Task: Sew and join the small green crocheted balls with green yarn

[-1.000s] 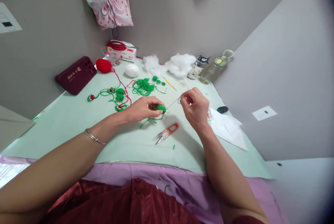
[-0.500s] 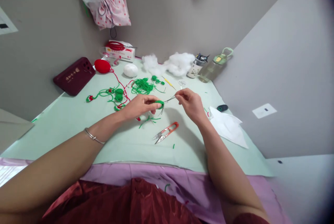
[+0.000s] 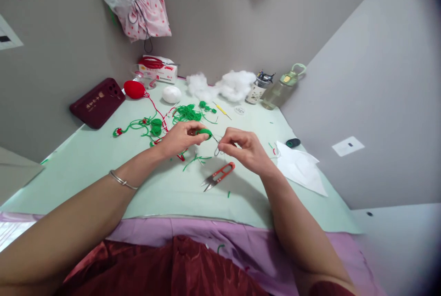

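Observation:
Between the thumb and fingers of my left hand is a small green crocheted piece. Dark thread runs from it to my right hand, whose thumb and forefinger are pinched on the thread close beside the piece. A loop of the thread hangs below those fingertips. Whether a needle is in the pinch is too small to tell. Below the hands lie thread snips with orange handles, blades pointing to the lower left. Cut green yarn ends lie next to them.
Behind my hands are tangled green yarn, a yellow crochet hook and white stuffing. A red yarn ball and a maroon phone are on the left. A pen cup, a bottle and white paper stand or lie right.
My right hand has come down and left, nearer to the green piece, and the thread between the hands is shorter and slack. My left hand has shifted slightly up and left.

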A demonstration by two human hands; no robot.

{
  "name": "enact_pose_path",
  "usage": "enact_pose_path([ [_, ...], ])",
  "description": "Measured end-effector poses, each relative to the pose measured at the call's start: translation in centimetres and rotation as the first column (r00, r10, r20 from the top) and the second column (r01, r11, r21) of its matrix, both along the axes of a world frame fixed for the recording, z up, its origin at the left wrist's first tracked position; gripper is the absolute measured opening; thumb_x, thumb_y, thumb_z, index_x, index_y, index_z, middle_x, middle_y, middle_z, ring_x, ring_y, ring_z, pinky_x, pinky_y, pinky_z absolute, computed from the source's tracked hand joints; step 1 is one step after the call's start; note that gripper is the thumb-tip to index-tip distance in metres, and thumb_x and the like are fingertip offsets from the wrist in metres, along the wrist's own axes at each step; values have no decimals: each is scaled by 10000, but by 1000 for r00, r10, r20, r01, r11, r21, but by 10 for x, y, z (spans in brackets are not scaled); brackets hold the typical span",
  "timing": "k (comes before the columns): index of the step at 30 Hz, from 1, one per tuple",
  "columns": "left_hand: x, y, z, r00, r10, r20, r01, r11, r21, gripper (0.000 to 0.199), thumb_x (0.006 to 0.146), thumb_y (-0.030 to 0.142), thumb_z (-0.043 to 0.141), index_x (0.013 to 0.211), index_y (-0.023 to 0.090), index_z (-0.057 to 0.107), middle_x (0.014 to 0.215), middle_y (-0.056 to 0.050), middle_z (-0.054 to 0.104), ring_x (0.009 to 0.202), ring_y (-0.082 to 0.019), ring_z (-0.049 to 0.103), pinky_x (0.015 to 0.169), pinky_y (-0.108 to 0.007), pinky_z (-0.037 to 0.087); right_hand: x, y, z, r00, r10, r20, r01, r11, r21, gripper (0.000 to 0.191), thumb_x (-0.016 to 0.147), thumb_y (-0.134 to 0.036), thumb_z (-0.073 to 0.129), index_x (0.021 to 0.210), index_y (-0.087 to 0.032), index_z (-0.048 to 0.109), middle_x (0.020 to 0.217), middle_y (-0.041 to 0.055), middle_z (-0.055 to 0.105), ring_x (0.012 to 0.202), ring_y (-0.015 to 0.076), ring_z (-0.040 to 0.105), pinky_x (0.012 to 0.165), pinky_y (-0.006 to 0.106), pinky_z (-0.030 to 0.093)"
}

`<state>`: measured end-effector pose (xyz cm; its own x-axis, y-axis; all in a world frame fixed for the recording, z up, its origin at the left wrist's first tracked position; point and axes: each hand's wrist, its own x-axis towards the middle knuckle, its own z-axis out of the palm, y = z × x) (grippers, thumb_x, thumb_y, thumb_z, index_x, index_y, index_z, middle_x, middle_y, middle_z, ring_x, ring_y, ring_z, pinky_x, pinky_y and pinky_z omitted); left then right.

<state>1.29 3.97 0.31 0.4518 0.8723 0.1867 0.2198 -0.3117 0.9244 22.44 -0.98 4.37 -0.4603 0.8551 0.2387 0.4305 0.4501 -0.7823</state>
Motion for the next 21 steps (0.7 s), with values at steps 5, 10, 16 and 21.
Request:
enact_pose_path([
  [5, 4, -1, -3, 999, -38, 13, 38, 999, -30, 298, 796, 413, 686, 968, 170, 712, 776, -13, 685, 703, -153, 596, 657, -278, 450, 8, -1, 7, 987, 156, -27, -157, 953, -260, 221, 890, -335, 667, 752, -163, 668, 729, -15, 534, 626, 98, 470, 599, 259, 379],
  [10, -2, 4, -3, 996, 33, 87, -25, 995, -94, 304, 821, 380, 649, 1037, 166, 651, 721, -4, 670, 704, -160, 632, 691, -289, 473, 7, -2, 5, 979, 204, 7, -191, 925, -327, 216, 895, -332, 664, 787, -147, 693, 744, -4, 569, 656, 101, 494, 623, 246, 405],
  [16, -7, 11, -1, 950, 117, 288, -67, 982, -178, 317, 790, 278, 656, 1088, 173, 634, 757, 28, 599, 715, -135, 645, 812, -334, 529, 8, -4, 10, 855, 513, 77, -426, 780, -458, 232, 900, -358, 682, 848, -142, 746, 783, 15, 616, 685, 100, 530, 633, 221, 440],
  [21, -6, 7, 4, 942, 120, 313, -55, 976, -209, 319, 798, 333, 699, 1078, 188, 651, 767, 25, 609, 751, -139, 641, 846, -352, 532, 15, -3, 14, 842, 532, 82, -434, 760, -483, 301, 936, -407, 632, 966, -138, 764, 875, 54, 662, 672, 92, 551, 618, 209, 480],
])
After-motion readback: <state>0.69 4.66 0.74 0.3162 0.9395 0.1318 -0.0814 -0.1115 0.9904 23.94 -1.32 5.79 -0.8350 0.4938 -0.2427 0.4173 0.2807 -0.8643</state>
